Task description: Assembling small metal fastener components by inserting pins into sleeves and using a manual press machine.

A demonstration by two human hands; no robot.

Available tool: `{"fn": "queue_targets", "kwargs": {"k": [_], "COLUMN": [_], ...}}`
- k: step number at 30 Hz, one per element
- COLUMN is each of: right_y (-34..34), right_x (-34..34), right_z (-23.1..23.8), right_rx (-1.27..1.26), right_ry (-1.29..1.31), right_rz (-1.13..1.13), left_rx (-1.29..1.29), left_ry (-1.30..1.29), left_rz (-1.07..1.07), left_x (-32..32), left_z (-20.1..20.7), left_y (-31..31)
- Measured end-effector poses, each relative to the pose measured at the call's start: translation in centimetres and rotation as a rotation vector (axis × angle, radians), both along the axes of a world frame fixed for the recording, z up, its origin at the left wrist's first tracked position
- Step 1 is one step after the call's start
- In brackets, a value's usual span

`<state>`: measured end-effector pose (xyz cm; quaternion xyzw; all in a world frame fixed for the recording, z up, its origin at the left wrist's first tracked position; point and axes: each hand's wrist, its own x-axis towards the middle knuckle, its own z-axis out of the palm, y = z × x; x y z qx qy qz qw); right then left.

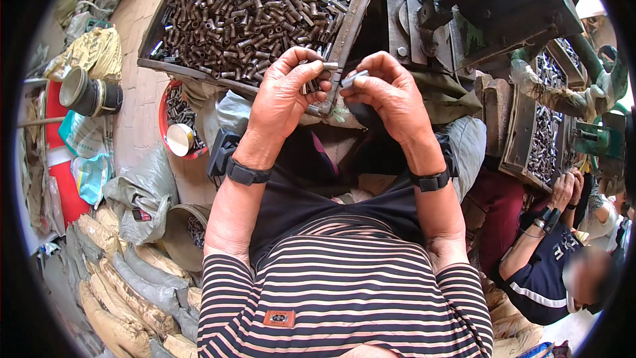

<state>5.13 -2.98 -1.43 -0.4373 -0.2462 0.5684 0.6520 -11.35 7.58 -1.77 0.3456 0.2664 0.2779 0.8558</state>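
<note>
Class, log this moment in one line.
left hand: holds small grey metal cylinders; right hand: pinches short silver metal cylinder; beyond: dark-rimmed tray of brown metal tubes

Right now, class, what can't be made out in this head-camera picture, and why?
In the head view:
How many metal pieces the left hand holds: hidden by its own grip.
The far end of the tray: cut off by the upper edge.
What the co-worker's hands hold, if anything: too small.

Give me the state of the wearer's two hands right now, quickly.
Left hand: closed, holding small metal pieces; exact count unclear.
Right hand: closed, pinching a silvery metal piece between thumb and fingers.
</note>
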Motion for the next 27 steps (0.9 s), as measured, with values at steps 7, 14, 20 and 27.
{"fn": "queue_targets", "kwargs": {"k": [7,14,20,27], "right_y": [0.6,0.4,0.2,0.4], "right_x": [-0.2,-0.8,-1.2,-1.0], "right_z": [-0.4,-0.7,-1.0,-1.1], "right_rx": [0.019,0.055,0.067,0.034], "right_ry": [0.063,0.170,0.234,-0.024], "right_rz": [-0.119,-0.123,-0.039,-0.020], "left_rx": [0.031,0.040,0.145,0.086], "left_ry": [0.006,0.015,0.023,0.050], "left_rz": [-0.051,-0.051,-0.104,-0.098], "left_x": [0.1,0.2,0.4,0.7], "left_z": [0.1,-0.1,-0.2,-0.5], "left_y": [-0.3,-0.2,-0.4,-0.7]}}
